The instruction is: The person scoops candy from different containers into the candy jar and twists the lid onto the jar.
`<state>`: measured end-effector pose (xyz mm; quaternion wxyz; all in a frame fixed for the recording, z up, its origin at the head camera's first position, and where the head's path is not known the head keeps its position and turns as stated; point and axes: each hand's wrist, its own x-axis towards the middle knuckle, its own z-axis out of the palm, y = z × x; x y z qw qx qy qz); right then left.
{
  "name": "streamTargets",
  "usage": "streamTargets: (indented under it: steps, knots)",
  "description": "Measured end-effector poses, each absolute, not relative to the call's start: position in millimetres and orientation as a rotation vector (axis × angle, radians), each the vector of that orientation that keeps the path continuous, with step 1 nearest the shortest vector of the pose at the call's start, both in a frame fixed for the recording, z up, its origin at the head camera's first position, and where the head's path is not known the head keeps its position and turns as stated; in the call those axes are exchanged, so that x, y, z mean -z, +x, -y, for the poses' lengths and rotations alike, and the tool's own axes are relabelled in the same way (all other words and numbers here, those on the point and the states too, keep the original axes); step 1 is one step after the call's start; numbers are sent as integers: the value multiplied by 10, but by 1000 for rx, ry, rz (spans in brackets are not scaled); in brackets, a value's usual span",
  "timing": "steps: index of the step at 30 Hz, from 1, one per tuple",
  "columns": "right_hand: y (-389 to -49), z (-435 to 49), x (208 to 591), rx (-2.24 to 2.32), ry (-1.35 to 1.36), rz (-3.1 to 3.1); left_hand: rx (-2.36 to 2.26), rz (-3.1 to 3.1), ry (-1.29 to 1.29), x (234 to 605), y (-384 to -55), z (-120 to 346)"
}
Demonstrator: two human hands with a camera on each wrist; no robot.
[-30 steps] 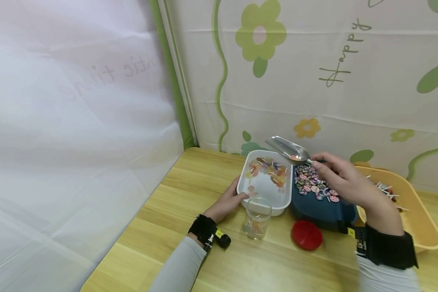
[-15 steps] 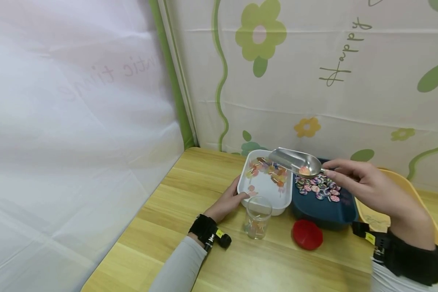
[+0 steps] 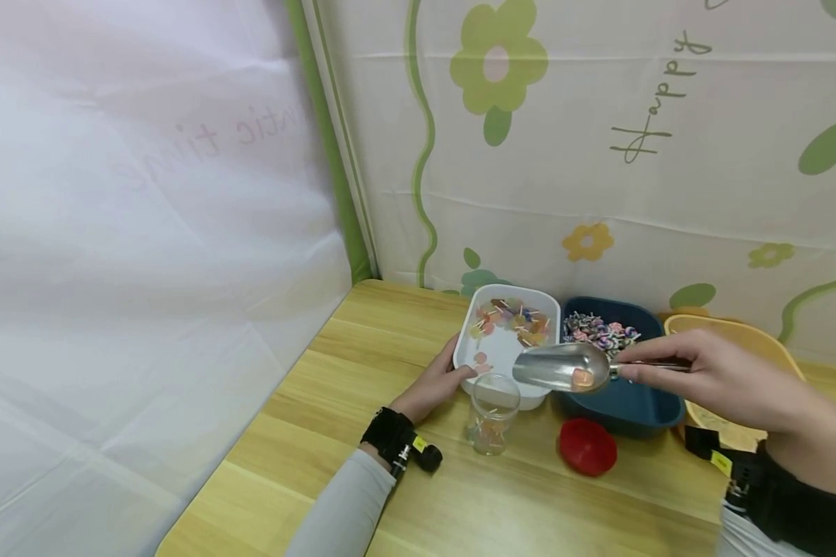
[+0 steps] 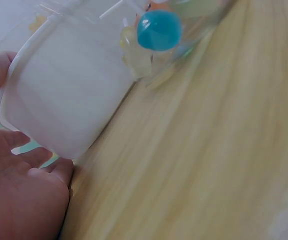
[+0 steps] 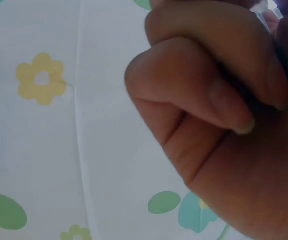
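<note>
The right grip (image 3: 728, 379) pinches the handle of the metal scoop (image 3: 546, 367), which holds an orange candy (image 3: 582, 379) just right of the clear cup's (image 3: 493, 406) rim; its height is hard to judge. Behind the cup, the left grip (image 3: 428, 391) holds the white bin (image 3: 498, 352), thumb over the edge. This looks like carrying candy cupward; next probably calls for lining up the scoop's lip and tipping gently.

Head view: from above my left hand (image 3: 432, 388) and right hand (image 3: 728, 379), facing forward-down. Left wrist view: close on left palm (image 4: 26, 197), white tub (image 4: 66, 87); head shares both. Right wrist view: tight on fingers (image 5: 184, 80), facing flowered cloth (image 5: 106, 110), also shared.
</note>
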<state>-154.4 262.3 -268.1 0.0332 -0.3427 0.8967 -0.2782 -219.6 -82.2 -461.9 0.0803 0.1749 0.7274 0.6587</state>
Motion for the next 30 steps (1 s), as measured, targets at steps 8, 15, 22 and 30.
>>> streamTargets:
  steps: [8,15,22,30]
  knots:
    - [-1503,-2559,2686,798,-1097,-2718,-1974,-2179,512,4624,-2200,824]
    - [-1466,-2522,2679,823,-1149,-2708,-1981,-2168,549,4626,-2204,819]
    - [-1462,-2523,2686,813,-1148,-2715,-1977,-2162,565,4606,-2194,824]
    - [-1457,-2523,2685,810,-1163,-2724,-1983,-2126,542,4593,-2204,839]
